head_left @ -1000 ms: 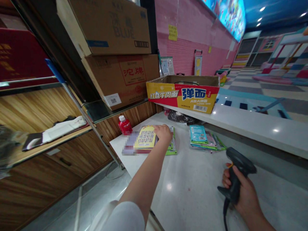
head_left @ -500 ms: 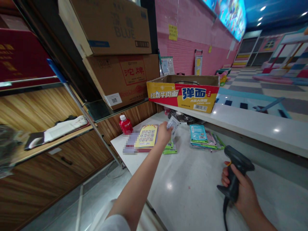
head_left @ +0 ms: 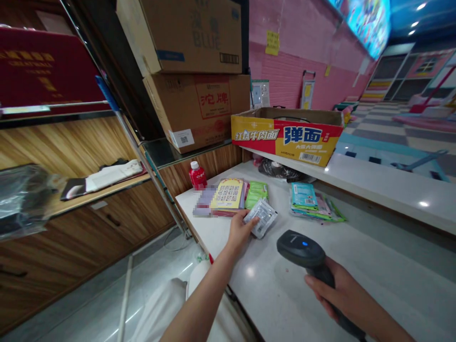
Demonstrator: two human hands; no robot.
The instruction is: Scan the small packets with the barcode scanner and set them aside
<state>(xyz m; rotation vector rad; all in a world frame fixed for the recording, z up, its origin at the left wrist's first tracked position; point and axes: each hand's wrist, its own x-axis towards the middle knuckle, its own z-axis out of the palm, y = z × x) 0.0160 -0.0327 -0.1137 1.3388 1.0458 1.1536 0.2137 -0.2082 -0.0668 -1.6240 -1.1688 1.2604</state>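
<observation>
My left hand [head_left: 241, 231] pinches a silvery-white packet [head_left: 262, 218] by its left edge, over the white counter [head_left: 256, 275]. A barcode-like patch shows on the packet's upper face. My right hand [head_left: 338, 289] is wrapped round the handle of a black barcode scanner [head_left: 302, 249]. A blue light glows on top of the scanner, and its head points left towards the packet. Behind the packet lie green packets [head_left: 257, 192]. Beside them is a stack with a yellow printed booklet or card [head_left: 229, 194] on top. Farther right rests a pile of blue, pink and green packets [head_left: 304, 197].
A red bottle [head_left: 198, 176] stands at the counter's back left. An open instant-noodle carton [head_left: 285, 137] sits on the raised ledge [head_left: 374, 180]. Stacked cardboard boxes [head_left: 199, 107] rise behind. A metal pole [head_left: 142, 164] leans at the left beside wooden shelving [head_left: 78, 228].
My left hand has drawn the silvery packet away from the green packets, towards me. My right hand has moved left and turned the scanner towards it. The view has shifted left.
</observation>
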